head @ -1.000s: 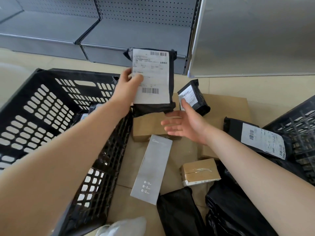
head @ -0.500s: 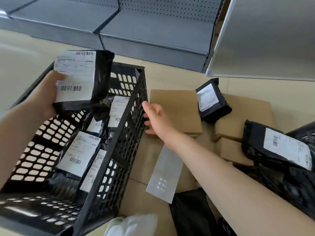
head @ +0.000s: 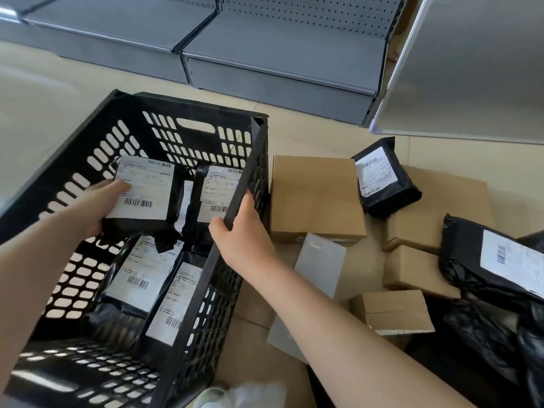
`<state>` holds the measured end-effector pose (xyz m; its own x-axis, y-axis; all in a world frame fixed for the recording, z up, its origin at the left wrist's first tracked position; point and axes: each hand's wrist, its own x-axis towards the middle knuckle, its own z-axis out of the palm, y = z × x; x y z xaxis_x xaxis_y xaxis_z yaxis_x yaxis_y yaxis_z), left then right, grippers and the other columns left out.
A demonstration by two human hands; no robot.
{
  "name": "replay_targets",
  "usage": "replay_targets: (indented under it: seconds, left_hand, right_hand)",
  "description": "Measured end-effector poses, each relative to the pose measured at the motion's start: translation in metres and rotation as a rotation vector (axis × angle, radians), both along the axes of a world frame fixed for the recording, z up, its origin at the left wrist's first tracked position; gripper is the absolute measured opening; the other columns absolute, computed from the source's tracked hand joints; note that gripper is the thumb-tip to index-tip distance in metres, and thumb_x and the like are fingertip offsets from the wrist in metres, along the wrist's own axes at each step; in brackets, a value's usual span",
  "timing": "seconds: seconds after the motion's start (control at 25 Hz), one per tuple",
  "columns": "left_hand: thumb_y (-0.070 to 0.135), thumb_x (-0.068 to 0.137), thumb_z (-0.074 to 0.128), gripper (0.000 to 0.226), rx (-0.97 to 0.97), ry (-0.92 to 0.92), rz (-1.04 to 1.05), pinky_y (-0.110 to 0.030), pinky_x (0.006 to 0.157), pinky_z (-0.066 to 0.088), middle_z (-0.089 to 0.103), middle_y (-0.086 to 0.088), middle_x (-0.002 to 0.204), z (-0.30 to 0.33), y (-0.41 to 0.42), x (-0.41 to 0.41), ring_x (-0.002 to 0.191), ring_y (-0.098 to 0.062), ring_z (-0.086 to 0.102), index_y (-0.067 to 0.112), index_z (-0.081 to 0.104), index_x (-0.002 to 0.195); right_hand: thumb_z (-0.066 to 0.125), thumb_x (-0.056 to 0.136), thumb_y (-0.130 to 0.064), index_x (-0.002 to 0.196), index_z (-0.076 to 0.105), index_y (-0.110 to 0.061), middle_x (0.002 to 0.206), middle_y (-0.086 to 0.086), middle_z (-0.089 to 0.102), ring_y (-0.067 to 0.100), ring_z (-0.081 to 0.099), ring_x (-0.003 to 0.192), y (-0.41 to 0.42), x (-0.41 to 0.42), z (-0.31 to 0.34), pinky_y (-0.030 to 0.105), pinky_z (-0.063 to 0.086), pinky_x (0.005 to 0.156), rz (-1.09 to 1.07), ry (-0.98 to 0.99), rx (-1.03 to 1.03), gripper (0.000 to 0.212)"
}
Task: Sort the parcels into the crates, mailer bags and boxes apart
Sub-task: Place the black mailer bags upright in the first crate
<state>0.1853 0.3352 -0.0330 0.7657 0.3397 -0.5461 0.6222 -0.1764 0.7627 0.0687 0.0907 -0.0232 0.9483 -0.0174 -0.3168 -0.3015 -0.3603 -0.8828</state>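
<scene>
A black plastic crate [head: 73, 178] sits at left, with several labelled black mailer bags [head: 138, 278] inside. The left hand [head: 97, 204] holds another labelled mailer bag [head: 144, 195] over the crate's interior. The right hand [head: 244, 234] grips the crate's right rim. To the right, cardboard boxes [head: 315, 195], a grey box [head: 318, 266] and more black mailer bags [head: 382, 178] lie on the floor.

Black slatted crate [head: 188, 125], several labelled black bags [head: 141, 278] lying inside; another bag [head: 144, 195] held above them. Right of crate: brown boxes [head: 316, 195], grey box [head: 319, 266], more bags [head: 382, 178] on cardboard.
</scene>
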Motion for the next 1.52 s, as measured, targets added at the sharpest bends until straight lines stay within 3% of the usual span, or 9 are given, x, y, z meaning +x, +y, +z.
replay_targets:
  seconds: [0.16,0.4,0.68,0.88,0.96,1.08,1.16,1.32,1.52]
  left_hand:
    - [0.024,0.097,0.054,0.029,-0.016,-0.038,0.027,-0.034,0.07,0.055,0.068,-0.005,0.098,-0.016,-0.005,0.012,0.079,-0.017,0.064,0.025,0.059,0.126]
    - [0.019,0.1,0.05,0.025,0.103,-0.002,-0.121,-0.034,0.07,0.051,0.067,-0.005,0.106,-0.035,-0.023,0.03,0.081,-0.018,0.064,0.027,0.058,0.122]
    - [0.022,0.095,0.043,0.048,0.482,-0.069,-0.288,-0.041,0.085,0.047,0.059,-0.007,0.119,-0.051,-0.051,0.039,0.105,-0.031,0.057,0.021,0.041,0.144]
    - [0.006,0.088,0.062,0.075,0.386,0.002,-0.324,-0.036,0.077,0.047,0.052,-0.006,0.123,-0.065,-0.055,0.036,0.105,-0.029,0.055,0.021,0.024,0.151]
    - [0.009,0.089,0.062,0.074,0.435,-0.006,-0.389,-0.041,0.088,0.048,0.051,-0.013,0.137,-0.072,-0.051,0.032,0.116,-0.033,0.054,0.022,0.026,0.152]
    - [0.018,0.091,0.063,0.079,0.641,0.015,-0.418,-0.052,0.11,0.031,0.025,-0.016,0.156,-0.075,-0.049,0.032,0.139,-0.039,0.03,0.028,0.018,0.156]
    - [0.016,0.089,0.066,0.087,0.664,-0.015,-0.374,-0.05,0.104,0.037,0.018,-0.016,0.158,-0.074,-0.052,0.032,0.138,-0.039,0.033,0.026,0.012,0.156]
    - [0.023,0.094,0.054,0.069,0.736,0.008,-0.502,-0.045,0.088,0.046,0.027,-0.014,0.155,-0.076,-0.048,0.029,0.124,-0.039,0.048,0.029,0.021,0.154]
    - [0.031,0.094,0.048,0.073,0.763,0.061,-0.442,-0.055,0.115,0.024,0.006,-0.006,0.164,-0.07,-0.051,0.023,0.146,-0.038,0.016,0.029,0.011,0.156]
  right_hand:
    - [0.044,0.095,-0.045,0.158,0.01,-0.031,0.157,-0.007,0.04,0.019,0.061,0.119,0.002,-0.003,-0.005,0.048,0.055,0.094,-0.017,-0.021,0.03,0.072]
    - [0.045,0.1,-0.043,0.159,0.01,-0.031,0.158,-0.009,0.037,0.017,0.056,0.125,-0.001,-0.005,-0.004,0.043,0.051,0.1,-0.014,-0.034,0.054,0.069]
    - [0.045,0.101,-0.043,0.158,0.01,-0.034,0.155,-0.011,0.04,0.016,0.052,0.13,-0.002,-0.007,-0.005,0.04,0.049,0.1,-0.029,-0.046,0.061,0.067]
    - [0.046,0.1,-0.043,0.157,0.011,-0.036,0.155,-0.011,0.041,0.017,0.056,0.124,0.0,-0.007,-0.007,0.039,0.051,0.095,-0.047,-0.051,0.074,0.067]
    - [0.046,0.099,-0.044,0.157,0.011,-0.036,0.155,-0.01,0.041,0.017,0.055,0.126,0.002,-0.006,-0.01,0.043,0.051,0.098,-0.052,-0.053,0.073,0.068]
    - [0.045,0.098,-0.046,0.157,0.011,-0.036,0.156,-0.009,0.04,0.018,0.055,0.127,0.003,-0.006,-0.011,0.048,0.051,0.1,-0.049,-0.05,0.081,0.069]
    - [0.044,0.097,-0.047,0.157,0.01,-0.036,0.158,-0.008,0.038,0.019,0.053,0.129,0.002,-0.006,-0.012,0.049,0.051,0.101,-0.047,-0.051,0.081,0.07]
    - [0.044,0.095,-0.051,0.157,0.009,-0.036,0.157,-0.007,0.038,0.021,0.055,0.127,0.001,-0.005,-0.012,0.051,0.052,0.099,-0.039,-0.046,0.078,0.072]
    - [0.047,0.092,-0.057,0.155,0.014,-0.037,0.155,-0.01,0.039,0.019,0.052,0.13,-0.005,-0.005,-0.011,0.05,0.051,0.099,-0.025,-0.039,0.082,0.074]
